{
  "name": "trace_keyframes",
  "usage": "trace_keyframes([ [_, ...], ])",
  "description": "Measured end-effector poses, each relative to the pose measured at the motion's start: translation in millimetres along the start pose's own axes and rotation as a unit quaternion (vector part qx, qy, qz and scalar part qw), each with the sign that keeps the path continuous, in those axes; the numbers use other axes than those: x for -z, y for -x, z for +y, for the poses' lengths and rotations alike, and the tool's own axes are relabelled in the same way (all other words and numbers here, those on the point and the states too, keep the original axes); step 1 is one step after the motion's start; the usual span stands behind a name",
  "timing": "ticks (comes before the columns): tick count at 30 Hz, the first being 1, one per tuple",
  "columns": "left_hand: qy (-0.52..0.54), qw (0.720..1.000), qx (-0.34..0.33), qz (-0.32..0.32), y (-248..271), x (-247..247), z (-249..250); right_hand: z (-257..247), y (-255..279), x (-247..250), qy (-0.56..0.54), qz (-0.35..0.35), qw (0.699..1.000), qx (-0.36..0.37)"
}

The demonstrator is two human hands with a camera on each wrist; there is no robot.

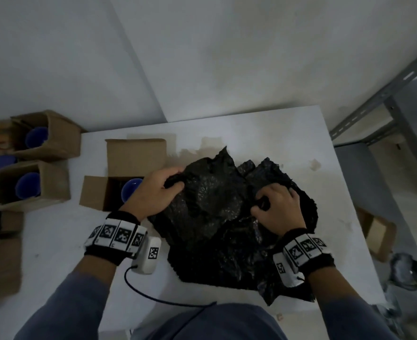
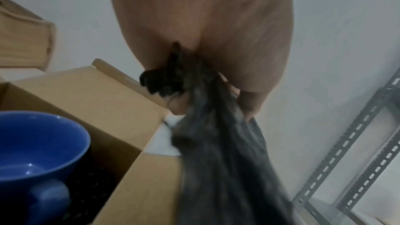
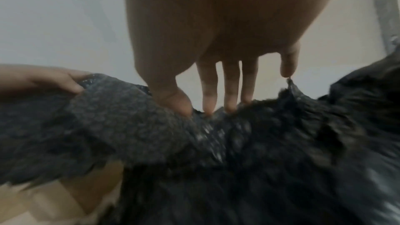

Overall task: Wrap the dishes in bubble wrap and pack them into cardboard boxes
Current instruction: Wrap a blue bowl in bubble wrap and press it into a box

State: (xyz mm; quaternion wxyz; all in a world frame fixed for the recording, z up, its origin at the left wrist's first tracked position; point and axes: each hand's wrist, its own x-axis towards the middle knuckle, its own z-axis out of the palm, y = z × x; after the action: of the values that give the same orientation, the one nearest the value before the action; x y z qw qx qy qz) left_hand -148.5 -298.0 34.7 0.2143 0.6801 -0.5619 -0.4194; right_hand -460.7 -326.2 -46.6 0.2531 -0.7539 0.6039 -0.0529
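While the white table (image 1: 263, 133) carries a crumpled black bubble wrap (image 1: 217, 204) at centre, an open cardboard box (image 1: 119, 182) at 9 o'clock holds a blue cup (image 1: 130, 190). Left hand (image 1: 153, 190) clenches the wrap's 10 o'clock edge; right hand (image 1: 279, 209) pinches its 2 o'clock fold.

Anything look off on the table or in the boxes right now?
Yes: the blue cup sits bare in the open box, no wrap round it. Both hands grip the black bubble wrap, whose edges look ragged and torn.
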Motion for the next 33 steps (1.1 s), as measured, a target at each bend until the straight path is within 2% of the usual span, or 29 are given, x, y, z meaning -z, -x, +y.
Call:
trace_keyframes([
  [2, 0.006, 0.998, -0.042, -0.038, 4.2, 0.7, 3.5, -19.6, -10.3, 7.4, -0.129, 0.071, 0.989, 0.013],
  [3, 0.004, 0.996, -0.06, -0.058, 6.9, -0.2, 5.1, -32.1, -15.4, 10.8, -0.202, 0.065, 0.977, 0.012],
  [5, -0.009, 0.993, -0.08, -0.089, 12.8, -2.4, 7.2, -50.1, -30.4, 2.0, -0.328, 0.001, 0.945, -0.012],
  [7, -0.021, 0.991, -0.082, -0.106, 18.4, -1.7, 7.0, -67.9, -37.8, -8.5, -0.437, -0.065, 0.895, -0.065],
  [8, -0.027, 0.99, -0.082, -0.108, 21.7, 0.6, 4.3, -73.9, -40.3, -14.2, -0.474, -0.078, 0.873, -0.08],
  [10, -0.041, 0.992, -0.075, -0.088, 28.1, 12.5, -6.2, -80.4, -42.1, -20.0, -0.501, -0.056, 0.859, -0.084],
  [12, -0.057, 0.996, -0.059, -0.024, 34.8, 34.1, -22.4, -84.3, -41.7, -21.5, -0.472, -0.003, 0.88, -0.056],
  [13, -0.057, 0.998, -0.03, 0.007, 39.3, 47.5, -32.1, -86.9, -39.6, -19.9, -0.453, 0.016, 0.891, -0.039],
  [17, -0.096, 0.989, 0.086, 0.067, 58.9, 83.0, -72.0, -83.9, -29.1, -26.5, -0.396, 0.037, 0.917, -0.02],
  [19, -0.031, 0.988, 0.115, 0.099, 68.5, 78.7, -84.1, -90.0, -20.5, -29.2, -0.383, 0.043, 0.923, -0.003],
  [20, 0.042, 0.983, 0.126, 0.128, 72.5, 71.4, -88.6, -93.7, -16.4, -31.6, -0.386, 0.041, 0.921, 0.0],
  [21, 0.134, 0.966, 0.147, 0.167, 76.7, 62.9, -90.0, -97.9, -12.3, -36.2, -0.393, 0.036, 0.919, -0.015],
  [23, 0.294, 0.909, 0.2, 0.215, 80.8, 45.7, -98.2, -105.6, -7.3, -46.6, -0.407, 0.023, 0.911, -0.056],
  [25, 0.344, 0.88, 0.25, 0.21, 84.3, 26.0, -114.3, -114.2, -2.3, -56.5, -0.411, 0.012, 0.905, -0.111],
  [27, 0.32, 0.879, 0.284, 0.211, 86.0, 7.8, -136.3, -122.4, 1.1, -64.6, -0.401, 0.029, 0.907, -0.126],
  [29, 0.255, 0.888, 0.285, 0.257, 87.7, 0.3, -148.2, -134.3, 5.3, -66.6, -0.364, 0.047, 0.925, -0.1],
  [31, 0.164, 0.899, 0.237, 0.329, 89.1, 10.9, -151.0, -145.5, 9.7, -66.4, -0.333, 0.049, 0.936, -0.1],
  [33, 0.101, 0.91, 0.175, 0.361, 88.3, 29.7, -155.5, -159.2, 12.1, -68.1, -0.319, 0.063, 0.938, -0.121],
])
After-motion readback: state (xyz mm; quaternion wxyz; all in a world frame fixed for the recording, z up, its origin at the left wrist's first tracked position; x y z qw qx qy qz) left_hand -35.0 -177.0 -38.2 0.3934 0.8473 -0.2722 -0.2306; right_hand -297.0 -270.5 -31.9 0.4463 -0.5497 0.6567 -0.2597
